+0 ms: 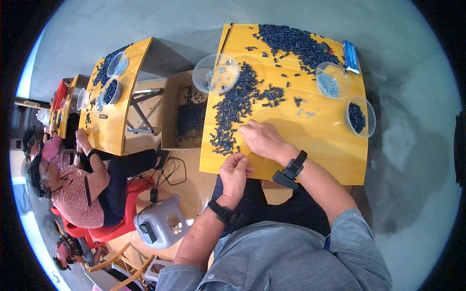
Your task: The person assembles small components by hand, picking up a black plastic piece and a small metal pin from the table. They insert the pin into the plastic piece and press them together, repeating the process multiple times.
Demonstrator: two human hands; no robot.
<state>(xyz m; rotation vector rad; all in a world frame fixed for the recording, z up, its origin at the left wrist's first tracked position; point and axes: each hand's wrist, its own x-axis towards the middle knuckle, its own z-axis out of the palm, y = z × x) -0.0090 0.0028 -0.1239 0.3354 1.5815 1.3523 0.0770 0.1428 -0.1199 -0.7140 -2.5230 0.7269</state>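
Note:
Over the near left part of the yellow table (310, 160), my right hand (262, 139) is closed in a pinch, fingertips beside a pile of small black cylindrical parts (233, 109). My left hand (234, 175) hangs at the table's front edge, thumb and fingers pressed together. Whatever either hand holds is too small or hidden to make out. A few loose black parts (298, 101) and small silvery pieces (306, 113) lie on the wood to the right of the hands.
A larger black heap (296, 43) covers the far side beside a blue box (350, 57). Clear bowls hold silvery pieces (328, 86) and black parts (357, 119); another bowl (199, 80) overhangs the left edge. A cardboard box (166, 111) stands left, near a seated co-worker (82, 199).

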